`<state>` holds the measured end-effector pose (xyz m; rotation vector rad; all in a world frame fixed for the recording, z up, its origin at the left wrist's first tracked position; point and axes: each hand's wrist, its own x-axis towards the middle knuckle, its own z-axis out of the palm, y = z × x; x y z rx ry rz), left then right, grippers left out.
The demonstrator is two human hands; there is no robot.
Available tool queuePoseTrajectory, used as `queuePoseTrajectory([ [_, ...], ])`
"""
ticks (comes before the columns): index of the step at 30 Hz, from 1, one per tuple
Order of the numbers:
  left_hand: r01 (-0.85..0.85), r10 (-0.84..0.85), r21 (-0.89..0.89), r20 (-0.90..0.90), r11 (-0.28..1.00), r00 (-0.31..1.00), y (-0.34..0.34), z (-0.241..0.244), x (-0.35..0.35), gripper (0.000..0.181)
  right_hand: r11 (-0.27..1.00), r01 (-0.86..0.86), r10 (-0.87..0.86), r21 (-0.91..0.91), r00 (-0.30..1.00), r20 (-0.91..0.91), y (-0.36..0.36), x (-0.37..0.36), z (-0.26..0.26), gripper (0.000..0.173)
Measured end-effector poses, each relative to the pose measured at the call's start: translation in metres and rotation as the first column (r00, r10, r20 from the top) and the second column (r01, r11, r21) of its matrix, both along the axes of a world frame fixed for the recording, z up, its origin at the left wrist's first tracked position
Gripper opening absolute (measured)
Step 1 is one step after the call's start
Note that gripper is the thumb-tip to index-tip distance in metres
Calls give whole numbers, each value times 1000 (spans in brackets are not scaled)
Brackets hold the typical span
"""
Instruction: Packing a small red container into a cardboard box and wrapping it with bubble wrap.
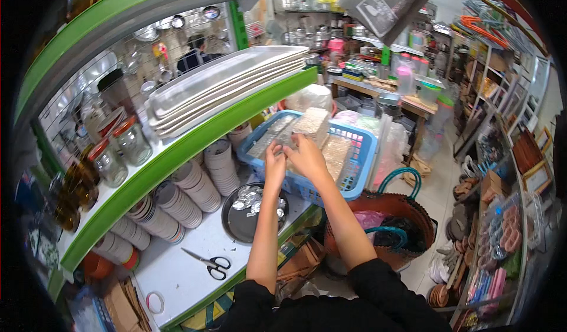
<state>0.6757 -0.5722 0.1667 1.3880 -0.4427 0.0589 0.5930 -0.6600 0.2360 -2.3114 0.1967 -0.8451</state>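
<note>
My left hand [275,162] and my right hand [307,155] meet over the near side of a blue plastic basket [364,172]. Their fingers are bent, with the fingertips close together; whether something thin is pinched between them cannot be made out. In the basket are a clear plastic-wrapped bundle [277,132] and a tan block in bubble wrap [313,121], just beyond my right hand. A second tan wrapped block [335,152] lies on the basket's right side. Below my left hand, a round dark pan [238,226] holds several shiny foil-like pieces [248,197].
Black-handled scissors [208,262] and a tape roll [155,303] lie on the white shelf [177,283]. Stacked cups [177,203] line its back. Overhead, a green-edged shelf [199,148] bears white trays [221,92] and glass jars [133,141]. A brown bag [421,234] stands at right.
</note>
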Motion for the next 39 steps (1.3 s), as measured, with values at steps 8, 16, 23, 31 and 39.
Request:
queuePoseTrajectory([
  [8,-290,289,0,86,957,954,118,0,-93,42,829,-474,394,297,871,292,92,-34,-35,29],
  [16,-588,589,57,-15,807,808,228,-26,-173,38,533,-711,689,459,679,254,193,-56,-76,29],
  [23,-790,792,66,-4,610,611,305,-40,-255,40,312,-817,859,485,460,222,285,-99,-88,26],
  [31,-905,906,45,-45,423,421,398,-55,-313,40,138,-883,949,448,247,196,394,-138,-97,24],
  [39,-971,970,-223,-204,82,129,504,-58,-343,55,107,-946,979,305,153,132,505,-164,-97,20],
])
